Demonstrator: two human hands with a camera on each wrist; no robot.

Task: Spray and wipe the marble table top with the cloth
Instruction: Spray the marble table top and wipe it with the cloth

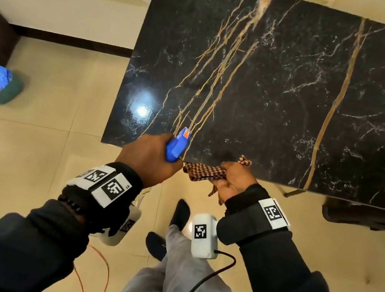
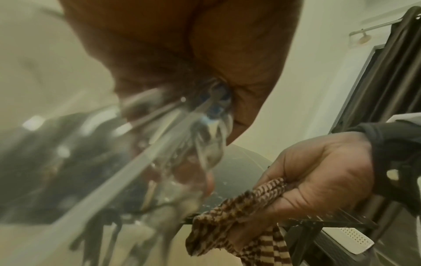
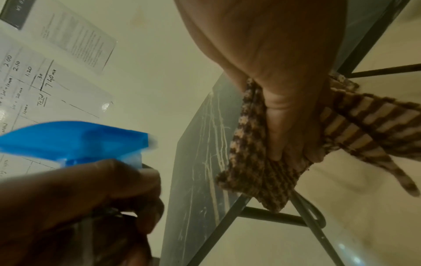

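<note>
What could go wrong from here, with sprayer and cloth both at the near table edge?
1. The spray bottle in the left hand points from the near edge of the marble top; mist may land on the floor.
2. The cloth is bunched in the right hand, so it may wipe only a narrow strip.

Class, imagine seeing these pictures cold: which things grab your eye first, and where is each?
The black marble table top with gold veins fills the upper right. At its near edge the left hand grips a blue spray bottle, nozzle over the marble, and beside it the right hand holds a brown checked cloth.
</note>
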